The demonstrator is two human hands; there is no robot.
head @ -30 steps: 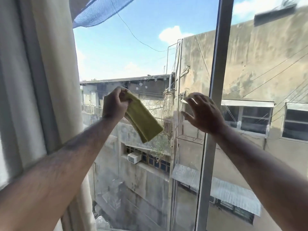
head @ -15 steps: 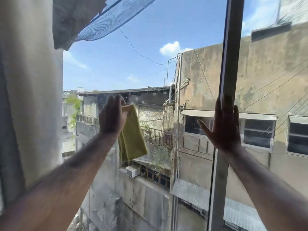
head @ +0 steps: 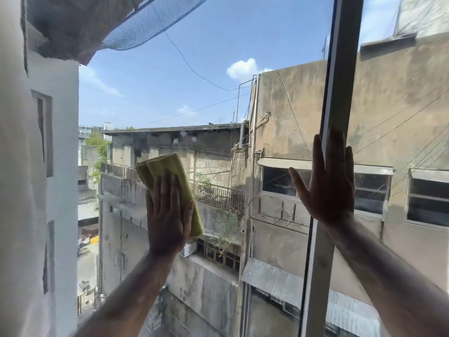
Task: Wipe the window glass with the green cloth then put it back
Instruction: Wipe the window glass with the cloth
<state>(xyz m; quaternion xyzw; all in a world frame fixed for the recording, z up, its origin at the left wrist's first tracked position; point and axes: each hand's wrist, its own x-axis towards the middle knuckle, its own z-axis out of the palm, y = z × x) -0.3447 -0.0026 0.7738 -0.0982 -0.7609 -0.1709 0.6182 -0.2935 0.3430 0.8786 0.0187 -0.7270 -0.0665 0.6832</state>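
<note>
The folded green cloth (head: 167, 173) lies flat against the window glass (head: 194, 93), a little left of the middle. My left hand (head: 167, 215) presses on its lower half with flat fingers, hiding that part; the cloth's top and right edge stick out. My right hand (head: 328, 183) is spread open and rests flat against the grey vertical window frame (head: 340, 69) and the glass beside it, holding nothing. Small pale smudges show on the glass just above the cloth.
A pale wall or curtain edge (head: 36, 190) fills the left side. Blue netting (head: 145, 23) hangs outside at the top. Weathered buildings and wires show through the glass. A second pane (head: 401, 117) lies right of the frame.
My left hand went from pinching the hanging cloth to pressing it flat on the glass, further right. My right hand settled flat on the frame. The view shifted closer to the window.
</note>
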